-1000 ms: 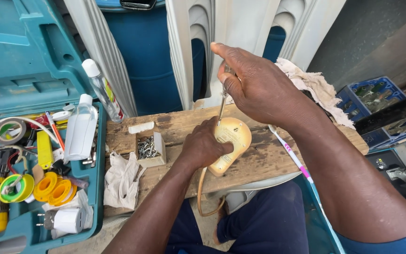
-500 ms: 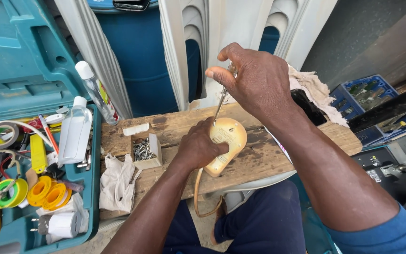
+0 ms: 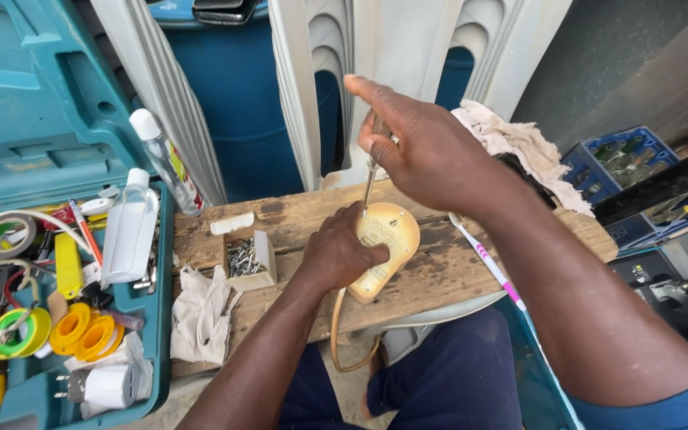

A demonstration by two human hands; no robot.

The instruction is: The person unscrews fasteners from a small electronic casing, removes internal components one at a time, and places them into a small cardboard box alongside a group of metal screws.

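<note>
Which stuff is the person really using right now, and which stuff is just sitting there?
Being used:
- yellow plastic casing, pressed down by the left hand
- screwdriver, held upright by the right hand
- wooden board under it

Just sitting there:
- small box of screws
- clear bottle
- tape rolls
- white rag

**Both hands closed, left low and right raised above it**

The left hand (image 3: 336,255) lies low in the middle of the view, palm down, its fingers (image 3: 360,256) curled forward and closed in a firm clasp, knuckles turned up to the camera. Its bare forearm runs back from the wrist toward the lower left edge. The right hand (image 3: 424,147) is raised above and just beyond the left, wrist bent, back of the hand facing up. Its fingers (image 3: 376,143) are pinched together, with the index finger stretched out to the left. The right forearm slopes down to the lower right corner, ending in a blue sleeve.
</note>
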